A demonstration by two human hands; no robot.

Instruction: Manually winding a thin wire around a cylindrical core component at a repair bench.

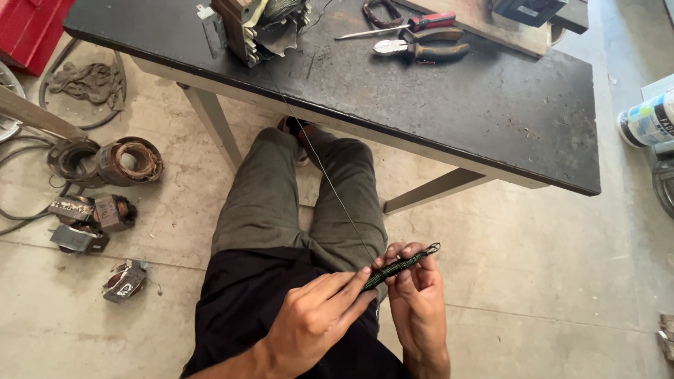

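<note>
The person sits on the concrete floor before a low black workbench (491, 105), legs stretched under it, and works a thin wire (330, 182) that runs taut from a partly stripped transformer (256, 24) on the bench edge down to the lap. There it ends on a slim dark bundle of wound wire (400, 265), held slantwise over the thighs. The right hand (418, 302) is cupped and closed about the bundle's upper end, thumb and fingertips pinching it near a small loop at the tip. The left hand (316, 319) is half closed, its fingers pressed to the bundle's lower end where the strand comes in. By the look of it, this is the winding step: wire drawn off the transformer is being laid turn by turn onto the bundle. The next turn seems to call for even tension on the strand, a twist of the bundle, and the fresh turn seated close against the last. Side cutters (421, 48) and a red-handled screwdriver (400, 27) lie untouched farther back on the bench; old motor coils (130, 160) sit on the floor, well apart.
</note>
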